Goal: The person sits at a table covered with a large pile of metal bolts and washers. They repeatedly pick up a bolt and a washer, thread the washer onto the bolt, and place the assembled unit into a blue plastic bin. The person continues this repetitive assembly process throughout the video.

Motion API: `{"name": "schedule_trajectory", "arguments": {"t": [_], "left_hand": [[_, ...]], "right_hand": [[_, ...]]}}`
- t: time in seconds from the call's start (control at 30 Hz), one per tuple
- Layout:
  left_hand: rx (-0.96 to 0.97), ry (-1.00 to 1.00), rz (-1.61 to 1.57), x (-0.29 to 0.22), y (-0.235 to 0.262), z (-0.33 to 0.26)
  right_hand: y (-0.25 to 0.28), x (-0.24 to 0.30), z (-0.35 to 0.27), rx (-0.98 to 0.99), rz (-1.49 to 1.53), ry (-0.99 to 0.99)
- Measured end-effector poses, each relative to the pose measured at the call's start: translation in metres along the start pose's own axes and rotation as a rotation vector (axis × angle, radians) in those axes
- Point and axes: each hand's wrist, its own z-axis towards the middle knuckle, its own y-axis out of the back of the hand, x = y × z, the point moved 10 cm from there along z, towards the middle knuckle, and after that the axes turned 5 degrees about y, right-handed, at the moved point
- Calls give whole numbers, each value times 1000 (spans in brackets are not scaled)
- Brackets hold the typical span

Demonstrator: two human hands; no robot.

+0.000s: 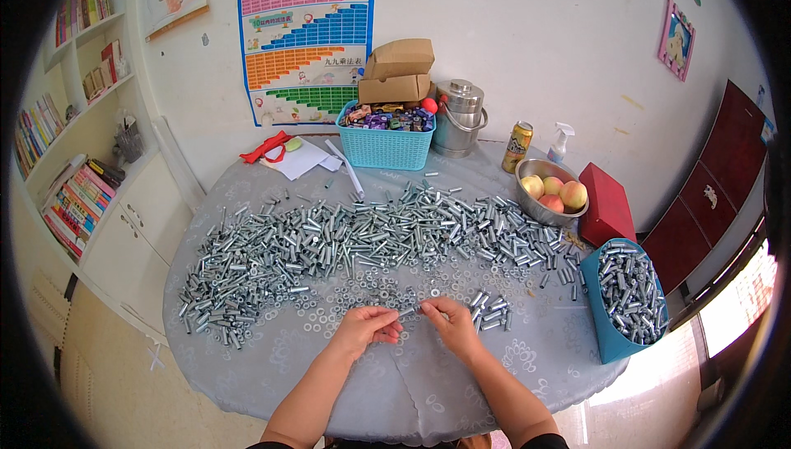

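Near the front of the table, my left hand pinches one end of a slim metal bolt. At its other end the fingertips of my right hand are closed, perhaps around a small part that they hide. The bolt lies nearly level between both hands. Just beyond them are loose washers and nuts. A small group of metal sleeves sits to the right of my right hand. Farther back spreads a wide heap of silvery bolts and sleeves.
A blue bin full of metal sleeves stands at the right edge. Behind it are a red box, a steel bowl of fruit, a can and a spray bottle. A turquoise basket and metal canister stand at the back.
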Motion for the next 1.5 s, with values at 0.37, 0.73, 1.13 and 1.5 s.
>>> {"name": "schedule_trajectory", "arguments": {"t": [0.37, 0.73, 1.13, 1.5], "left_hand": [[-66, -64, -111, -8, 9, -1], [-56, -50, -59, -8, 4, 0], [-5, -22, 6, 0, 0, 1], [10, 32, 53, 7, 2, 2]], "right_hand": [[-17, 29, 3, 26, -721, 309], [9, 28, 8, -67, -460, 252], [9, 28, 7, 44, -26, 126], [4, 48, 2, 198, -238, 307]]}}
